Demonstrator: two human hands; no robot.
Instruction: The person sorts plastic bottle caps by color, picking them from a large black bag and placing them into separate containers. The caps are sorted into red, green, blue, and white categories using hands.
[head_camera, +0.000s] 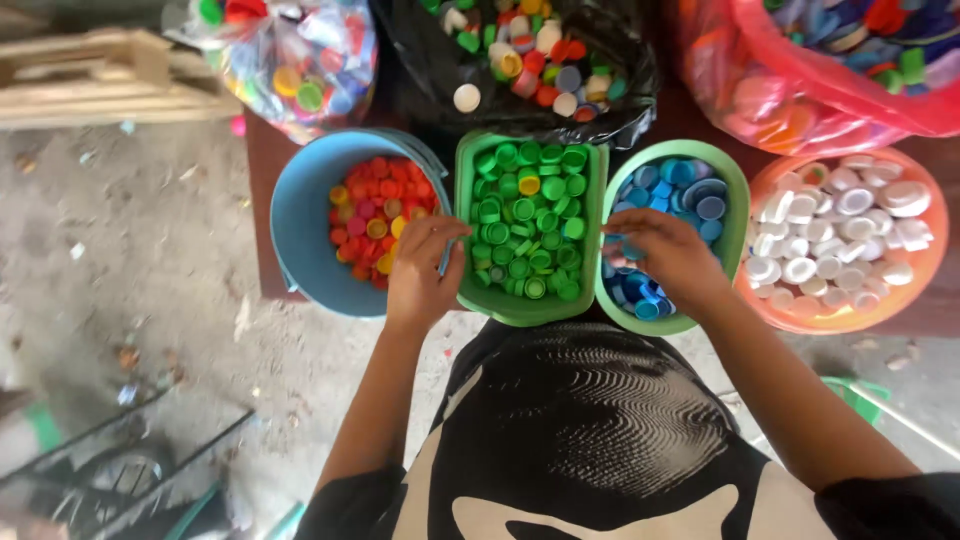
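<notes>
Fingers of the left hand (420, 270) curl over the left rim of the green square tub (530, 310) of green bottle caps (530, 220), beside the blue bucket (300, 220). Right hand (668, 258) lies bent over the blue caps (680, 185) in the green bowl (735, 190); its grasp cannot be told. Tub rims touch, with no gaps between them.

- A dark reddish-brown desk (262, 160) carries everything.
- Four containers stand in a row at its near edge: a blue bucket (300, 215) with red and orange caps, a green tub (462, 200) of green caps, a green bowl (738, 200) of blue caps, an orange bowl (930, 262) of white caps.
- Behind them lie three bags of mixed caps: clear bag (290, 60), black bag (430, 70), red bag (790, 100).
</notes>
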